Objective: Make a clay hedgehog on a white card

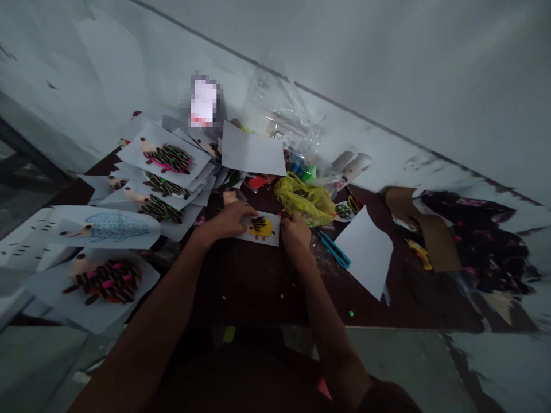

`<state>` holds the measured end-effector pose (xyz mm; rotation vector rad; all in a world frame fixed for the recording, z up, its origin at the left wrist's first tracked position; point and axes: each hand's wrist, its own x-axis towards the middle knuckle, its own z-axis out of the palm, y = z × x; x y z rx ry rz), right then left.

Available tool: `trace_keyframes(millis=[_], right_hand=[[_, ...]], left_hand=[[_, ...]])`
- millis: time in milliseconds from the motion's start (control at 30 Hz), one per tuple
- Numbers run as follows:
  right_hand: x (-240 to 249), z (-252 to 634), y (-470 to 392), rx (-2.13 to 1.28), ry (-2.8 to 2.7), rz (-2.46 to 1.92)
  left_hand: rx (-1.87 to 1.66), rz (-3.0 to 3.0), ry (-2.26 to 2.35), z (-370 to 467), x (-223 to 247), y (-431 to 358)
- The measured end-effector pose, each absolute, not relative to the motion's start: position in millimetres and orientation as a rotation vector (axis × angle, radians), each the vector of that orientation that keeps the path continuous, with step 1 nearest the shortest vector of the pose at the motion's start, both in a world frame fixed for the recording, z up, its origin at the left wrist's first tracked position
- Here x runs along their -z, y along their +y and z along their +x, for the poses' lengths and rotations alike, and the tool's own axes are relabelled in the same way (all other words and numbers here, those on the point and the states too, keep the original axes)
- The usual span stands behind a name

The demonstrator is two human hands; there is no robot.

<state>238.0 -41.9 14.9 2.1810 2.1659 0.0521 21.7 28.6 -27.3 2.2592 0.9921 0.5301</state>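
A small white paper card [272,238] lies on the dark table in front of me. On it is a yellow hedgehog figure [262,228] with dark spikes along its back. My left hand [232,220] grips the card at its left side, fingers along the top and thumb below. Close against the card's right edge, my right hand [296,234] is closed with its fingertips together; whatever they pinch is hidden. A yellow plastic bag [305,201] sits just beyond the right hand. Blue-handled scissors [334,250] rest to its right.
Stacked hedgehog pictures [166,158] with seed-like spikes cover the left side. A blue-patterned hedgehog drawing [116,227] lies nearer. White sheets [368,252] lie right of the scissors. Clear plastic bags [279,106] lean on the wall. Dark patterned cloth [473,235] and brown cardboard [439,244] occupy the far right.
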Motion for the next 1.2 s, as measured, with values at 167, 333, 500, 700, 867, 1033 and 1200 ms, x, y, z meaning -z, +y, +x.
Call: trace_keyframes(millis=[167,333,500,700,867,1033,1200], right_hand=[[-15,236,-38,-0.14,2.132,2.12],[-15,241,-33,-0.153,2.193,2.057],[-14,248,-35,0.029,2.435,2.378],[-5,232,-46,0.898,2.822,2.59],[3,213,-46,1.693,2.79,2.616],[5,201,-47,1.919,2.818,2.652],[5,202,-50,1.73,2.934,2.656]], left_hand=[[-0.546,2.251,0.998,22,29,29],[-0.546,2.239,0.992,22,27,29],[-0.592,2.199,1.027,23,23,26],[-0.794,2.048,1.018,27,17,25],[-0.811,1.795,0.803,28,4,20],[-0.777,1.579,0.646,29,1,16],[-0.781,1.468,0.635,30,3,17]])
